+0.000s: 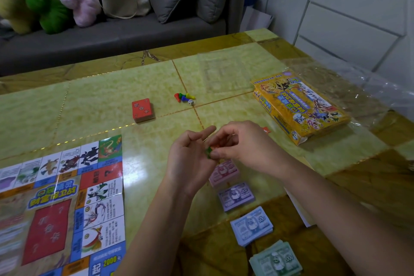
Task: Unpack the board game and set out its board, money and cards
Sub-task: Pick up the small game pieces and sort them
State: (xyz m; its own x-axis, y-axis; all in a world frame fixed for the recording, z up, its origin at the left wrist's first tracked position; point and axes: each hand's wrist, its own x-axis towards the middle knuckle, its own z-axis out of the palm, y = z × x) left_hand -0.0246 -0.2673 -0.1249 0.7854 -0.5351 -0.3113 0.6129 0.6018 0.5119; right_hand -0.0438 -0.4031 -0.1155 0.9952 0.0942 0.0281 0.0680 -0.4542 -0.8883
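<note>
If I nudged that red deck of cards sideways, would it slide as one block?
Probably not. The red deck looks like loose stacked cards, so upper ones would likely shear off. The table reflects light, so it may slide easily.

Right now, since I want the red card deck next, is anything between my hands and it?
Nothing visible: only bare table lies between left hand or right hand and the red card deck. Pawns and die sit right of it, off that line. Right fingers pinch a green piece.
</note>
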